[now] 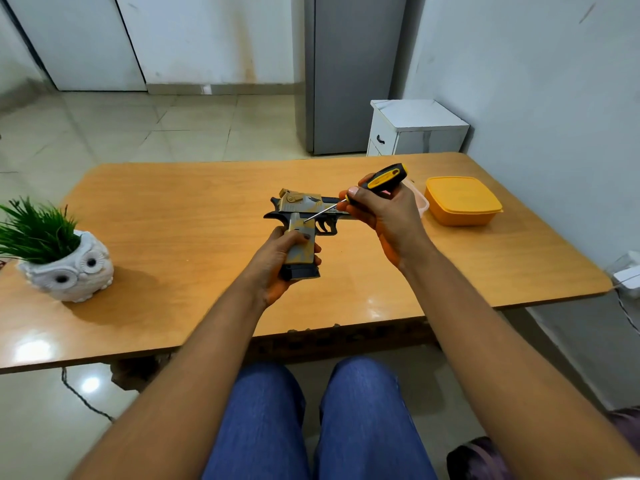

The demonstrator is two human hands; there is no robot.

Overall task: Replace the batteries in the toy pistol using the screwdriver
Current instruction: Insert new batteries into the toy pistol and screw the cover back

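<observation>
A tan, grey and black toy pistol (304,211) is held above the middle of the wooden table (173,216), barrel pointing right. My left hand (277,261) grips its handle from below. My right hand (384,213) holds a yellow and black screwdriver (384,178) by the handle. The thin metal shaft slants down to the left, and its tip rests on the upper part of the pistol's grip, just behind the trigger guard. My right hand hides the front of the barrel.
A closed yellow plastic box (462,200) sits on the table to the right, with a pale container (422,202) partly hidden behind my right hand. A white owl-shaped pot with green grass (65,261) stands at the left edge. A white cabinet (415,128) stands beyond the table.
</observation>
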